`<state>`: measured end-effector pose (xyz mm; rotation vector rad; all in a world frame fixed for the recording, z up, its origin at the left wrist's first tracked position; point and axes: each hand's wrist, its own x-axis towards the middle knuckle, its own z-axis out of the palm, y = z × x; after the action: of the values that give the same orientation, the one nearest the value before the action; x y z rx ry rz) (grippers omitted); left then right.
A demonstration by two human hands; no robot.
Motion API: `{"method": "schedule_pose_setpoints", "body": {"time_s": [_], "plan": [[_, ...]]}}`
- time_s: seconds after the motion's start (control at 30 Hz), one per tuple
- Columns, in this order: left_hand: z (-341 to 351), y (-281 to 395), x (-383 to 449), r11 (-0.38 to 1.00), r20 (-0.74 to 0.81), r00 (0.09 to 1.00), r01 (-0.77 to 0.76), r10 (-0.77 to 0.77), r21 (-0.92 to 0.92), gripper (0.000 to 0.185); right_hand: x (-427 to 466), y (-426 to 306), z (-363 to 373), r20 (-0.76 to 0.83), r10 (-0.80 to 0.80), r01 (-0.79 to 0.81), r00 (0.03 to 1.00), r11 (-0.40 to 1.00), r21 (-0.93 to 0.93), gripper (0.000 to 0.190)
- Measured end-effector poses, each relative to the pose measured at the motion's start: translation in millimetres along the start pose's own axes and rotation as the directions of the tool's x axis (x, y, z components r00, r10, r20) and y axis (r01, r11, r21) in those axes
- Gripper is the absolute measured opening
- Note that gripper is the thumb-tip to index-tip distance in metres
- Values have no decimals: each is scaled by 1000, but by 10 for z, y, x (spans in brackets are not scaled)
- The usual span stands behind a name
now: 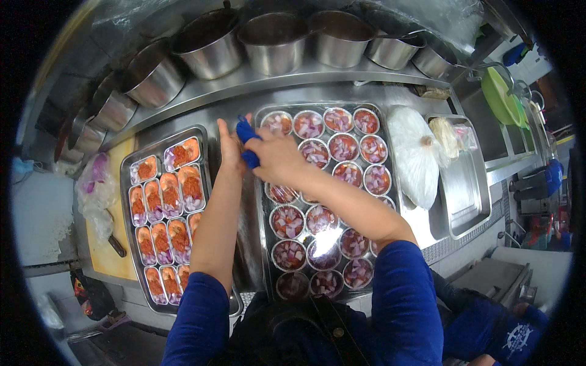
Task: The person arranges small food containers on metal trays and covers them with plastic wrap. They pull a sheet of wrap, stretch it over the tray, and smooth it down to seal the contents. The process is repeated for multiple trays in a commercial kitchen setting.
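In front of me, my right hand [280, 155] grips a bunched blue cloth [247, 137] and presses it to the palm of my left hand [230, 142]. My left hand is raised with its fingers extended; the cloth and right hand partly hide it. Below my right forearm lies a metal tray of round foil cups [287, 221] holding chopped red onion over reddish food, with shiny clear film over them. Left of my left forearm, another metal tray [126, 183] carries small rectangular containers [170, 188] with shrimp, orange-red paste and diced red onion.
Stainless pots [274, 50] line a raised shelf at the back. A knife [117, 246] and plastic bag [96, 183] lie on a yellowed cutting board [98, 256]. Rightward are a tied white bag [414, 155], a metal tray [462, 192], a green basin [499, 98] and a co-worker [494, 329].
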<state>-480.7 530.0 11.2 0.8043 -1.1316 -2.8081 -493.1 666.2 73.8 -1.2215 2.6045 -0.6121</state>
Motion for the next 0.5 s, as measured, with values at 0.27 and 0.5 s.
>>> {"method": "schedule_pose_setpoints", "body": {"time_s": [0.27, 0.5], "plan": [[-188, -100, 201, 997, 150, 987, -56, 49, 47, 94, -141, 757, -288, -239, 43, -79, 970, 987, -141, 44], [-143, -99, 176, 998, 134, 990, -54, 52, 14, 91, -889, -58, 9, 309, -317, 363, 897, 926, -104, 53]]}}
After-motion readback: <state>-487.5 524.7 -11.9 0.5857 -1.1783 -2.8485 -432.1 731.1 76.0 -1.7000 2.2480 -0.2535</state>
